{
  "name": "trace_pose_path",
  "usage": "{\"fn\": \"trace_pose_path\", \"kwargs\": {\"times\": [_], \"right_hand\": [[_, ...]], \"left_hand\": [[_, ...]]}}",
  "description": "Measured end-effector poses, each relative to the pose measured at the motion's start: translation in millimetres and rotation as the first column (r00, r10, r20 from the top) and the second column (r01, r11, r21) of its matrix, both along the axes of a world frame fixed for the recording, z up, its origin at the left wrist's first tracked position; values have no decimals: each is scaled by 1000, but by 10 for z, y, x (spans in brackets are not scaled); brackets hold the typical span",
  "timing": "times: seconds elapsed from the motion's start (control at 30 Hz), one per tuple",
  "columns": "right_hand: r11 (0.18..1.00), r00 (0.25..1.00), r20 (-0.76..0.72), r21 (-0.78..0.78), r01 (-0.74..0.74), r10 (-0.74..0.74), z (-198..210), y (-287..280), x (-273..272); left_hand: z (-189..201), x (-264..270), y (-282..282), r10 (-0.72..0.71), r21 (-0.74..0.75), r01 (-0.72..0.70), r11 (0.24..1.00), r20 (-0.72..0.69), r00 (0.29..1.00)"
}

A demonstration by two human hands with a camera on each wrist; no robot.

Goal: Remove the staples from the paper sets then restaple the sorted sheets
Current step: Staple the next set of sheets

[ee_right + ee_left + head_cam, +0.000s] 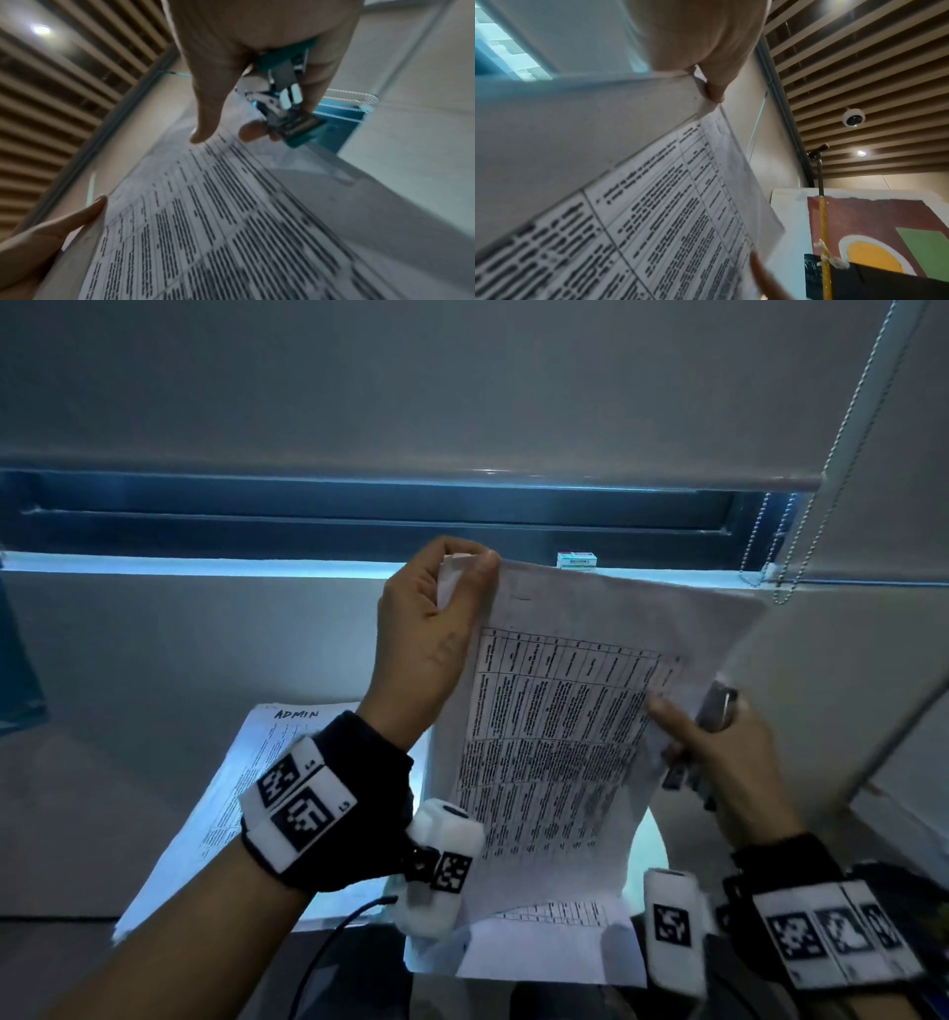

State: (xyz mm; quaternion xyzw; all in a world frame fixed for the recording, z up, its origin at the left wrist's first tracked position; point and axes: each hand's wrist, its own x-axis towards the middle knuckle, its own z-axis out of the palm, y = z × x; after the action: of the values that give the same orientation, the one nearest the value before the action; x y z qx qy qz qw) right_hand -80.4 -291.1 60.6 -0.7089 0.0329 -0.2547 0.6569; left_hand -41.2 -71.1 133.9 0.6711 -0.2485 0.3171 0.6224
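I hold a printed paper set point(560, 742) upright in the air above the table. My left hand point(462, 570) pinches its top left corner, where the sheets are folded over; the left wrist view shows my fingertips point(712, 91) on that corner of the paper set point(659, 223). My right hand point(685, 726) grips a small teal and metal stapler point(719, 708) in its fingers while its thumb lies on the set's right edge. In the right wrist view the stapler point(287, 101) stands just past the edge of the paper set point(231, 223), not around it.
A stack of sheets marked "ADMIN" point(241, 778) lies on the table to the left. Another printed sheet point(554, 947) lies below the held set. A small box point(577, 559) sits on the window ledge. Bead cords point(785, 541) of the blind hang at the right.
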Motion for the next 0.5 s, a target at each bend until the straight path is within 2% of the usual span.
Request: {"fn": "trace_pose_path", "kwargs": {"times": [0.07, 0.1, 0.17, 0.23, 0.33, 0.4, 0.5], "right_hand": [[994, 991, -88, 16, -104, 105, -86, 25, -4], [992, 989, -80, 29, -125, 127, -95, 49, -5], [992, 992, -25, 32, -125, 126, -76, 105, 19], [996, 996, 27, 33, -88, 87, -5, 165, 56], [993, 991, 108, 86, -85, 76, 127, 236, 127], [989, 989, 114, 103, -103, 91, 186, 296, 182], [988, 991, 25, 78, -131, 129, 229, 413, 271]], "left_hand": [[24, 22, 58, -23, -8, 23, 1000, -30, 999], [36, 42, 91, -40, -21, 39, 999, -51, 998], [46, 84, 164, -74, -66, 66, 996, -126, 989], [0, 99, 242, -178, -115, 155, 981, -237, 955], [-255, 45, 363, -246, -61, 241, 969, -390, 887], [-470, -12, 438, -184, -24, 191, 981, -422, 888], [-660, 34, 591, -197, -182, 124, 975, -460, 866]]}}
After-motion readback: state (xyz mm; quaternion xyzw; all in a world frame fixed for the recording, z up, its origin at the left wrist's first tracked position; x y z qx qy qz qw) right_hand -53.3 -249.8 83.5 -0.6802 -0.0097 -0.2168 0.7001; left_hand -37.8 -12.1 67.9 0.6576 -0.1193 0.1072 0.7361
